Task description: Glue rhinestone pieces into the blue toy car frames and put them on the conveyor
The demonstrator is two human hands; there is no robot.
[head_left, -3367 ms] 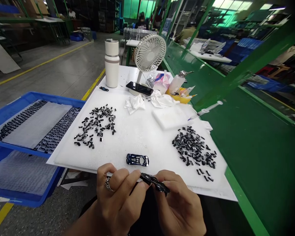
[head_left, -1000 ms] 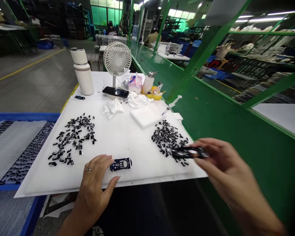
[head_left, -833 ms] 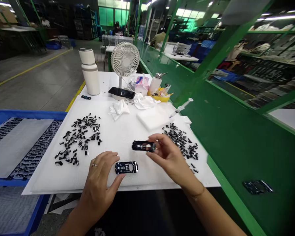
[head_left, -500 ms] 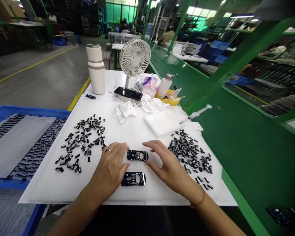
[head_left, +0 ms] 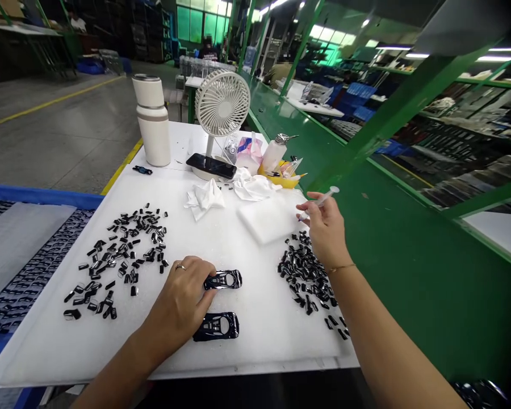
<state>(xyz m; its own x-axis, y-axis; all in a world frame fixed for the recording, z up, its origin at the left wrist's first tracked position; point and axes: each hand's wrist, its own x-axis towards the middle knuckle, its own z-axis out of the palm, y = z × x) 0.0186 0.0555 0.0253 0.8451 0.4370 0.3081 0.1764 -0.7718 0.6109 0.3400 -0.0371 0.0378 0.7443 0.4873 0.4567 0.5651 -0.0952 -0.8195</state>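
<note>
My left hand (head_left: 187,295) grips the left end of a dark, glossy toy car body (head_left: 227,279) lying on the white foam sheet. A second toy car body (head_left: 218,326) lies just below it, its left end partly behind my thumb and wrist. My right hand (head_left: 326,227), at the right edge of the table, has its fingers closed around a clear syringe (head_left: 326,197), whose plunger end points up and right. Below that hand spreads a pile of small black parts (head_left: 304,272), partly covered by my forearm. More small black parts (head_left: 123,244) are scattered at the left.
A folded white foam pad (head_left: 266,218) and crumpled tissues (head_left: 206,197) lie mid-table. Behind them stand a fan (head_left: 222,105), phone (head_left: 212,166), white bottle (head_left: 153,133) and yellow tray (head_left: 285,182). A blue crate (head_left: 85,200) sits left; a green conveyor (head_left: 392,255) runs along the right.
My right hand has left the upper car body, reached up and right, and taken hold of the syringe. My left hand has closed on the upper car body. The view has shifted right.
</note>
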